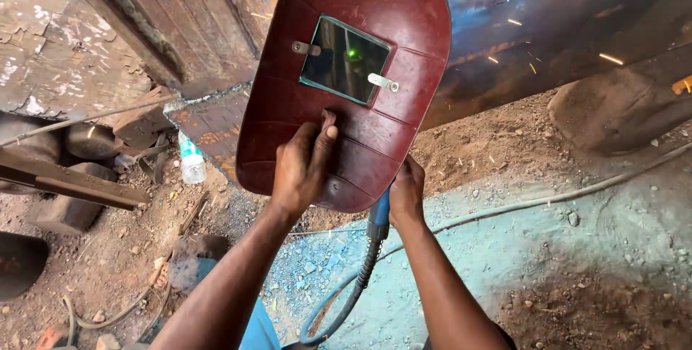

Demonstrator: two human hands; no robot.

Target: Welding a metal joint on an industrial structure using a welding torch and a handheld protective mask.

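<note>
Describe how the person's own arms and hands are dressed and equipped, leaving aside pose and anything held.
Both forearms are bare: no sleeves reach the wrists. The left hand and right hand wear no gloves, and no watch, ring or band shows.

Left hand (301, 166) on dark red welding shield (346, 80)

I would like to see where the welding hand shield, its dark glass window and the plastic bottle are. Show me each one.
welding hand shield (404, 11): head view, on its upper red face.
dark glass window (344, 59): head view, on the middle of the pane.
plastic bottle (192, 162): head view, on its clear body.
</note>
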